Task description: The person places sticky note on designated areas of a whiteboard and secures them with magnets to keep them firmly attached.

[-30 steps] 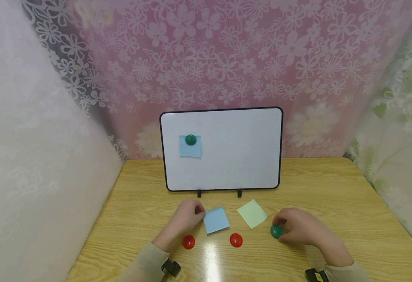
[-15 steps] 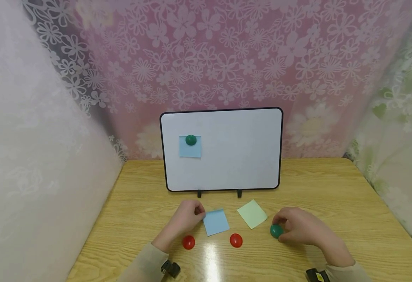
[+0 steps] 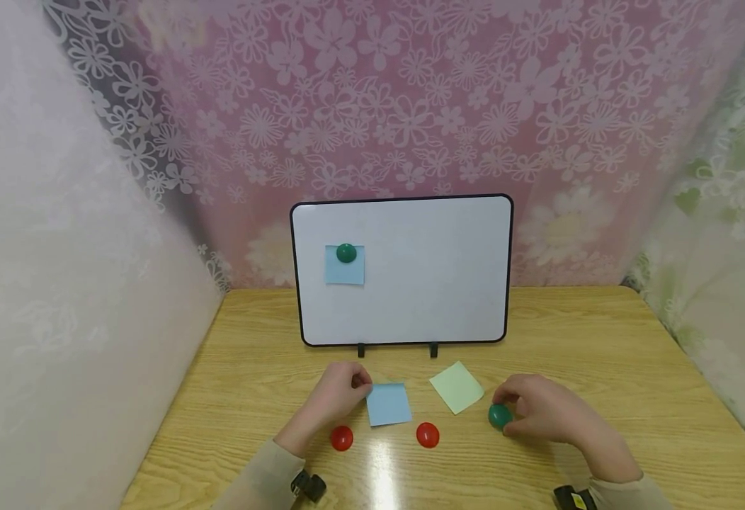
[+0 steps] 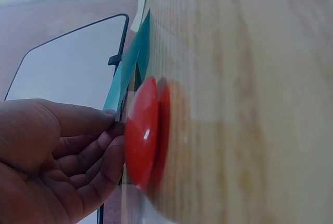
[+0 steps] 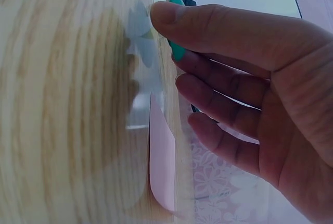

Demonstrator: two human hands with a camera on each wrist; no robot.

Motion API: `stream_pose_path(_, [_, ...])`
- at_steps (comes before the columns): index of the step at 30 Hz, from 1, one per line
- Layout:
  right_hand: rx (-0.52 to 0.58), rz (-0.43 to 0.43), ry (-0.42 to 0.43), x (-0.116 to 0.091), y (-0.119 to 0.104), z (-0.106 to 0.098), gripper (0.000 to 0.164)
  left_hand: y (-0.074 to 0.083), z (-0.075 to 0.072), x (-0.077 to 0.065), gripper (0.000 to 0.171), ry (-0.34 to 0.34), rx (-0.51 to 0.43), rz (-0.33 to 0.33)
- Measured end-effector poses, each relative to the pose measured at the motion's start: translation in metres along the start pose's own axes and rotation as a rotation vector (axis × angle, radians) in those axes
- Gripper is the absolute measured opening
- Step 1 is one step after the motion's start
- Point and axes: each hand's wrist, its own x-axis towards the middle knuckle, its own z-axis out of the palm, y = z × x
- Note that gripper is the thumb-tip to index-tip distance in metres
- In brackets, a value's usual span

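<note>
Red magnet [image 3: 342,438]: on table [image 3: 576,340], near left hand [image 3: 339,391].
Green magnet [image 3: 499,416]: right hand [image 3: 538,409] pinches it; rim grip should keep its back free.
Blue note [image 3: 389,405]: left hand pinches upper-left corner; light hold likely avoids creasing.
Whiteboard [image 3: 436,269]: beyond both hands.

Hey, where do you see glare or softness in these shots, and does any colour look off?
Head view: a white glare streak on the glossy wood-grain tabletop, below the square light-blue paper note; left wrist view: a small highlight on the round, domed red magnet, soft-looking wood grain, and that note reading teal; right wrist view: pale reflections on the tabletop beside the right hand.
</note>
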Motion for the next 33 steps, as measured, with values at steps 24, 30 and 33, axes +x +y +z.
stream_pose_path(24, [-0.002, 0.008, 0.001, 0.0018, -0.0032, -0.0023, 0.040, -0.0075, 0.0010, -0.0034, 0.005, 0.030, -0.077, 0.002])
stream_pose_path(30, [-0.014, 0.000, 0.012, 0.0022, -0.0041, -0.0018, 0.039, -0.0082, -0.0001, -0.0040, 0.006, 0.046, -0.113, 0.009])
stream_pose_path(33, [-0.011, 0.003, 0.015, 0.0026, -0.0043, -0.0020, 0.039, -0.0073, -0.0014, -0.0036, 0.007, 0.045, -0.125, 0.008])
